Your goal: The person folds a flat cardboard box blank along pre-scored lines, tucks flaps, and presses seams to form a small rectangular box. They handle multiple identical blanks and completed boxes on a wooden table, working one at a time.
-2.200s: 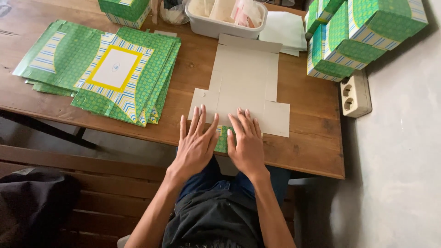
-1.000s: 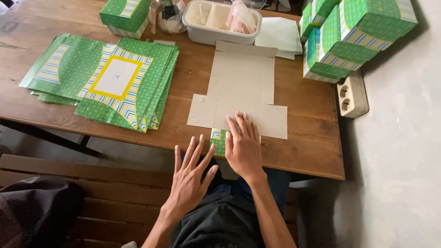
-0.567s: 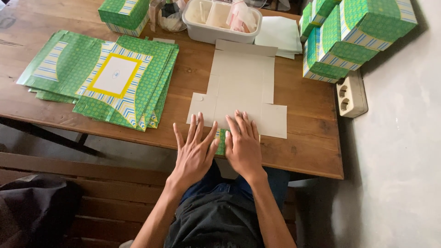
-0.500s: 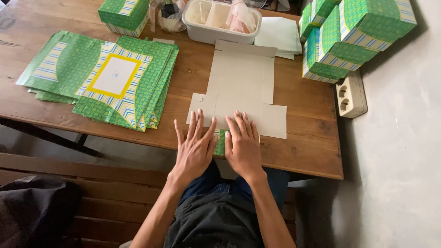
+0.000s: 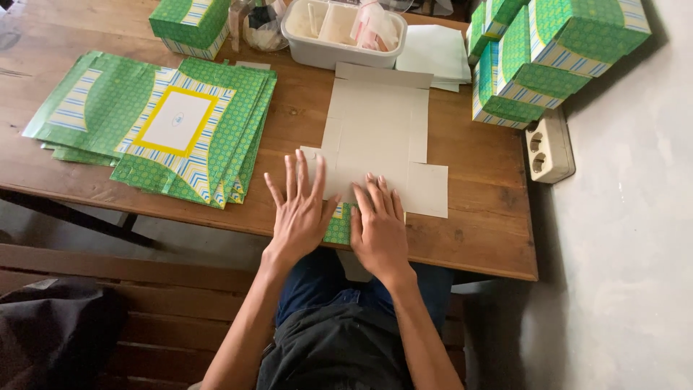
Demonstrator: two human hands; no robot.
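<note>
My left hand [image 5: 302, 209] and right hand [image 5: 380, 230] press flat, fingers spread, side by side on the unfolded box blank's [image 5: 379, 133] near edge.

Flat carton blank [image 5: 381, 133] mid-table, sheet stack [image 5: 162, 126] left, folded boxes [image 5: 548, 54] right.

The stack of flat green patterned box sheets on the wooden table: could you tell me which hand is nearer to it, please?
The left hand is nearer; the stack of flat green patterned box sheets lies just to its left. The right hand presses the flat white cardboard blank farther away.
</note>
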